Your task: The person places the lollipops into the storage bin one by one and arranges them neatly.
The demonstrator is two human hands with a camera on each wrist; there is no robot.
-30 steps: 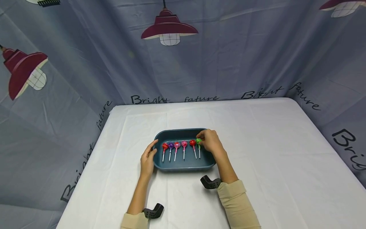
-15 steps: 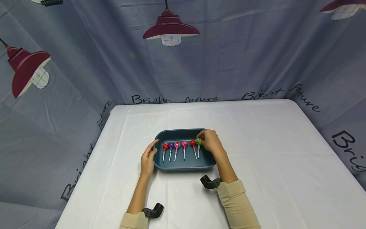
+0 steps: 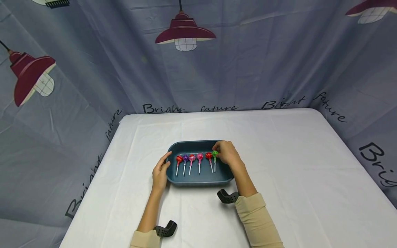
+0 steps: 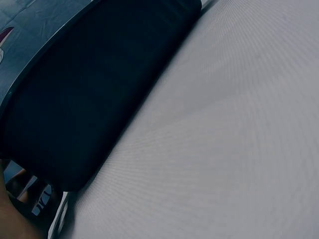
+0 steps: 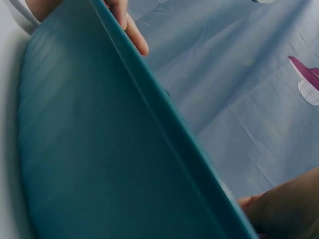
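A dark teal tray point(image 3: 198, 179) lies on the white table with several lollipops in a row, sticks toward the near side. From the left come a red lollipop point(image 3: 179, 159), a purple lollipop point(image 3: 185, 158), a red-and-pink lollipop point(image 3: 192, 157), a pink lollipop point(image 3: 200, 156) and another red lollipop point(image 3: 209, 155). At the row's right end, my right hand point(image 3: 227, 152) pinches the head of a green lollipop point(image 3: 215, 154). My left hand point(image 3: 160, 175) holds the tray's left end at the rim. Both wrist views show mostly the tray's outer wall point(image 5: 94, 124), which hides the lollipops.
White cloth point(image 3: 279, 155) covers the table around the tray. Behind it hangs a grey-blue curtain point(image 3: 248, 62) printed with lamps and lettering. A black wrist-worn device point(image 3: 227, 197) sits at each wrist, above the table's near part.
The green lollipop in my right hand has shifted very slightly left, closer to the red one beside it. My left hand keeps its place on the tray.
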